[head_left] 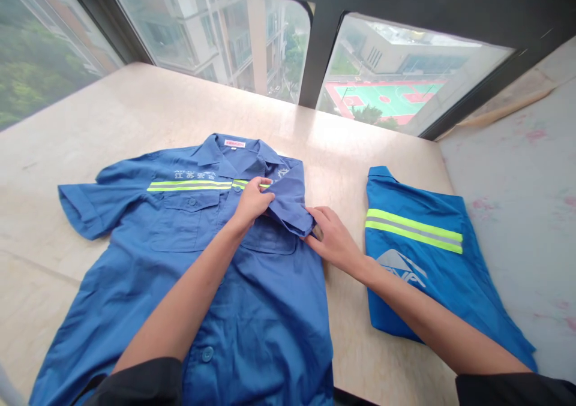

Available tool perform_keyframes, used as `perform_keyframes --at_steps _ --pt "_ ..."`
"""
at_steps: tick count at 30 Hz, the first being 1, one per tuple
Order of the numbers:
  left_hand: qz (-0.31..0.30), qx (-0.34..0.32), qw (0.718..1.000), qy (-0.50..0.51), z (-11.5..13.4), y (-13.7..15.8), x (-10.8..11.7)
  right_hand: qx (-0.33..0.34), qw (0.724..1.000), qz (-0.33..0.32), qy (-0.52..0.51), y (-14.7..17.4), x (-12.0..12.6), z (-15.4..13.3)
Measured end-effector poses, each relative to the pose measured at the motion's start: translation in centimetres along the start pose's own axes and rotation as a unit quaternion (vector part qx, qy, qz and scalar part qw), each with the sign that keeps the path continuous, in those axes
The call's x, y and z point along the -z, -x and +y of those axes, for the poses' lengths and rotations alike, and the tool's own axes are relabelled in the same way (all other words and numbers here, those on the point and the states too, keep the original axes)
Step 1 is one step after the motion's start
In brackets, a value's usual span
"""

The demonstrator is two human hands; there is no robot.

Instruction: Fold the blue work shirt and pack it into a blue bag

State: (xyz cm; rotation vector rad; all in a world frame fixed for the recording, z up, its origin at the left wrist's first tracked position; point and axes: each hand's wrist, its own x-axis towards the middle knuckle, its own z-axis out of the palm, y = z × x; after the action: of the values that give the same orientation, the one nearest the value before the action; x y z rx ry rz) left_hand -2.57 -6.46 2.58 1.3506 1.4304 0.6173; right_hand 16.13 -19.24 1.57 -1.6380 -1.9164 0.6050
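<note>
A blue short-sleeved work shirt [148, 274] with a yellow reflective stripe lies face up on the beige table [135, 100], collar toward the window. Its right sleeve [290, 205] is folded inward over the chest. My left hand [252, 202] pinches the upper edge of that folded sleeve. Just to its right, my right hand [332, 238] grips the sleeve's cuff end at the shirt's side edge. The other sleeve [83, 205] lies spread flat to the left.
A second, brighter blue garment [423, 274] with a reflective stripe and a white logo lies folded at the right of the table. Behind the table runs a window with a dark frame [321, 40]. A pale speckled surface [522, 184] adjoins at right.
</note>
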Motion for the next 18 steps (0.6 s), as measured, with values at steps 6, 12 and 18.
perform_keyframes --at_steps 6,12,18 --pt "0.065 -0.221 0.895 -0.381 2.3 0.8 -0.3 -0.091 0.994 0.034 0.039 -0.5 -0.4 -2.4" --pt "-0.002 -0.239 0.894 -0.379 5.8 -1.9 -3.6 -0.147 0.98 0.011 0.137 -2.2 0.0 -3.0" --pt "-0.033 -0.16 0.901 -0.401 4.8 -5.1 -5.7 -0.161 0.964 -0.025 0.212 -2.3 -0.2 -3.6"
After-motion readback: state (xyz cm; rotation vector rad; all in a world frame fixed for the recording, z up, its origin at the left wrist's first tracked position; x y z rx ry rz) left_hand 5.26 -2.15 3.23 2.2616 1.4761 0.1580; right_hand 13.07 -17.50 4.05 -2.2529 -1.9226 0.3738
